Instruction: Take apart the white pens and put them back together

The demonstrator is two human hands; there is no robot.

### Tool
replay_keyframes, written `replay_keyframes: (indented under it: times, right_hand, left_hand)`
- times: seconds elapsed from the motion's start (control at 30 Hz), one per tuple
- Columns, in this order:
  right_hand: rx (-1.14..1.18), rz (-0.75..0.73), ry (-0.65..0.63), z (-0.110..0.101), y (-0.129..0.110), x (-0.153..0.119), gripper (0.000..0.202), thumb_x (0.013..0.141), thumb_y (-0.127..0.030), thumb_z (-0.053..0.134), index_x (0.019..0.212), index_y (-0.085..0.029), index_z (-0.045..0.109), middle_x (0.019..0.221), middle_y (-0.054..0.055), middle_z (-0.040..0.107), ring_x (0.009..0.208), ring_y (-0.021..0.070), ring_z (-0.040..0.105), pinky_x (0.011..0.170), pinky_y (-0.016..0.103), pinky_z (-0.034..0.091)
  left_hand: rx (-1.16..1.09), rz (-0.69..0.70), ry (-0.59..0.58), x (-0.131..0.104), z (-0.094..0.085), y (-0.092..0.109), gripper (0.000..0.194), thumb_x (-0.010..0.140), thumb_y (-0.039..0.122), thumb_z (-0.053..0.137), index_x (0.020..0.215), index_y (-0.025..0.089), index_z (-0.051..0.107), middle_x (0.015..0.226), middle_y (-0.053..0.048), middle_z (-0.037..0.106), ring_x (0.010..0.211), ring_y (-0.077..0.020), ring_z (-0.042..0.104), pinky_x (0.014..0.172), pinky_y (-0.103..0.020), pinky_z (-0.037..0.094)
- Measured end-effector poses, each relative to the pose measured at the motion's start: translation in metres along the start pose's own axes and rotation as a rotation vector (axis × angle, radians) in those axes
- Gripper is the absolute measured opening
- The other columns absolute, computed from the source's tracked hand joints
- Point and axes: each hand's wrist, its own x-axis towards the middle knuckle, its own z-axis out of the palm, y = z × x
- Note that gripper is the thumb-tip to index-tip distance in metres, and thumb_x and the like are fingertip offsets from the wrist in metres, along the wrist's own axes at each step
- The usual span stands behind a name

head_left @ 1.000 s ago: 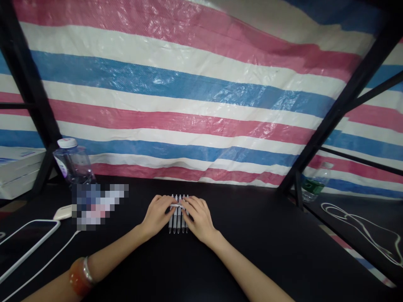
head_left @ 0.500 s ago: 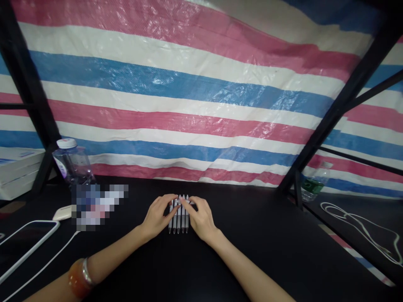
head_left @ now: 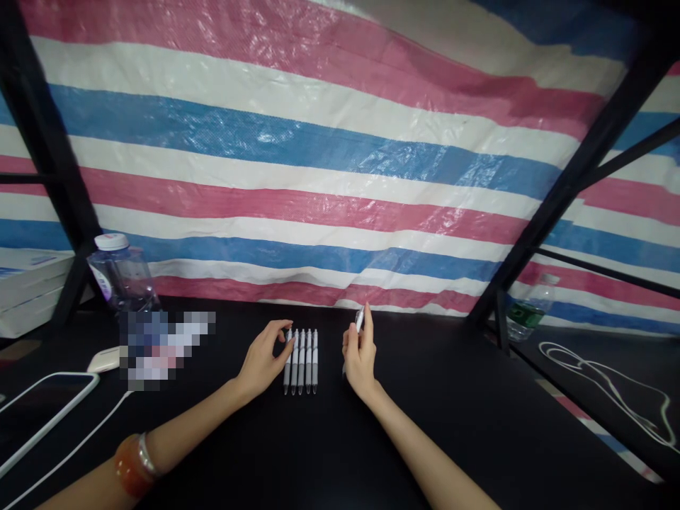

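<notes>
Several white and grey click pens [head_left: 301, 365] lie side by side on the black table, tips toward me. My left hand [head_left: 264, 359] is at the left end of this row. Its thumb and index finger are apart, close to the upper part of the leftmost pen; whether they touch it I cannot tell. To the right of the row, my right hand [head_left: 360, 358] is closed around another pen [head_left: 360, 319]. That pen's white end sticks up between thumb and index finger, tilted away from me, and the rest is hidden in the hand.
A clear bottle with a white cap [head_left: 125, 273] stands at the back left. Before it lie a phone [head_left: 45, 411], a pale charger [head_left: 105, 359] and a white cable. To the right are a green-labelled bottle [head_left: 528, 312], a coiled white cable [head_left: 610, 382] and a black frame post [head_left: 557, 202].
My right hand has moved right, away from the row, and now has a pen in it. My left hand has shifted slightly left, leaving the pens more exposed.
</notes>
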Motion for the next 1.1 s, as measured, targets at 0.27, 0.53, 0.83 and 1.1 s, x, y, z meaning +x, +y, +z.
replay_keyframes:
  times: [0.27, 0.53, 0.83, 1.1]
  right_hand:
    - [0.256, 0.293, 0.051, 0.004, 0.011, 0.007, 0.043, 0.087, -0.043, 0.044, 0.124, -0.022, 0.037, 0.045, -0.011, 0.036, 0.038, 0.0069, 0.032, 0.038, 0.015, 0.027]
    - [0.326, 0.339, 0.084, 0.008, 0.018, 0.008, 0.034, 0.084, -0.042, 0.047, 0.110, -0.022, 0.039, 0.040, -0.013, 0.035, 0.033, 0.0064, 0.030, 0.034, 0.014, 0.024]
    - [0.332, 0.330, 0.046, 0.008, 0.016, 0.008, 0.041, 0.085, -0.040, 0.047, 0.120, -0.020, 0.039, 0.039, -0.013, 0.036, 0.033, 0.0065, 0.032, 0.034, 0.014, 0.025]
    - [0.341, 0.350, 0.070, 0.009, 0.019, 0.009, 0.032, 0.083, -0.040, 0.049, 0.107, -0.021, 0.040, 0.037, -0.014, 0.034, 0.031, 0.0059, 0.030, 0.032, 0.013, 0.023]
  left_hand:
    - [-0.026, 0.005, -0.027, 0.002, -0.002, 0.001, 0.023, 0.086, 0.028, 0.045, 0.108, 0.022, 0.049, 0.084, -0.001, 0.050, 0.077, -0.0148, 0.055, 0.075, -0.032, 0.046]
    - [-0.037, 0.010, -0.044, 0.002, -0.002, 0.002, 0.018, 0.087, 0.026, 0.044, 0.103, 0.022, 0.051, 0.093, -0.003, 0.052, 0.078, -0.0142, 0.054, 0.076, -0.031, 0.046]
    - [-0.030, 0.005, -0.069, 0.002, -0.003, 0.002, 0.017, 0.086, 0.025, 0.043, 0.100, 0.022, 0.053, 0.089, -0.002, 0.053, 0.075, -0.0135, 0.055, 0.073, -0.029, 0.046]
    - [-0.031, -0.004, -0.093, 0.003, -0.004, 0.004, 0.017, 0.088, 0.027, 0.042, 0.101, 0.022, 0.052, 0.086, -0.002, 0.052, 0.075, -0.0138, 0.054, 0.074, -0.030, 0.045]
